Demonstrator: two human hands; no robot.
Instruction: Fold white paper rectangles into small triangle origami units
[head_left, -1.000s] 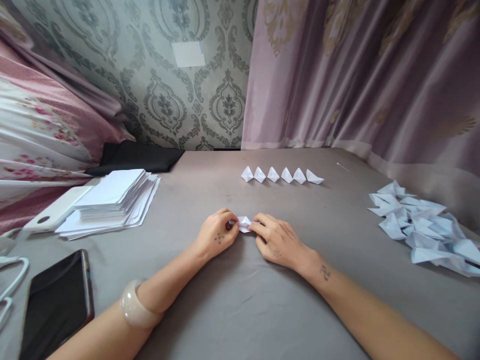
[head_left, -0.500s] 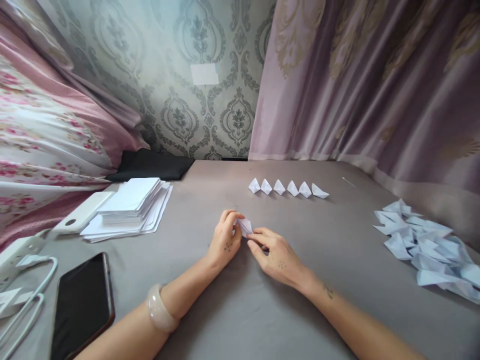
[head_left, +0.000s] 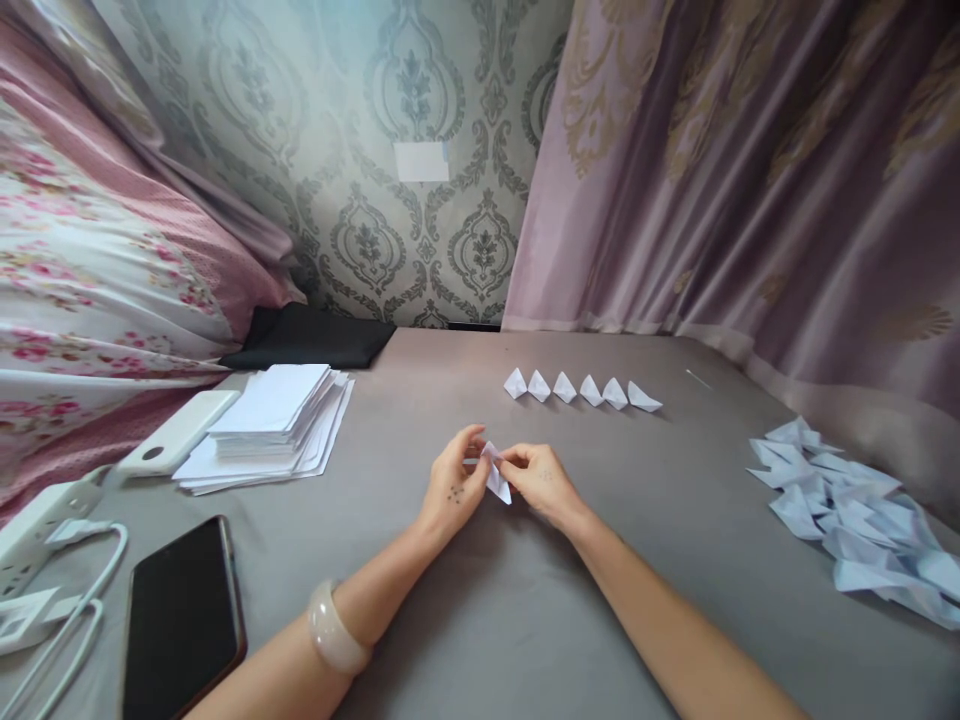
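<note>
Between my two hands is a small folded piece of white paper [head_left: 497, 482], pointed at its upper and lower ends. My left hand [head_left: 454, 480] grips it from the left, thumb against its side and fingers curled behind. From the right, my right hand [head_left: 541, 480] pinches its edge with thumb and fingertips; some fingertips are hidden behind the paper. Beyond the hands, several folded paper boats [head_left: 564, 387] stand in a row, the rightmost one longer and lower than the others.
At the right lies a heap of folded white papers [head_left: 855, 510]. On the left are a stack of white sheets [head_left: 270, 400], a white power bank [head_left: 176, 435], a phone [head_left: 184, 620], a power strip [head_left: 45, 515] with a cable, and black cloth [head_left: 315, 335] behind.
The folded paper has turned to a more upright slant between my hands. My right hand has shifted its grip up along the paper's edge. The view has moved slightly.
</note>
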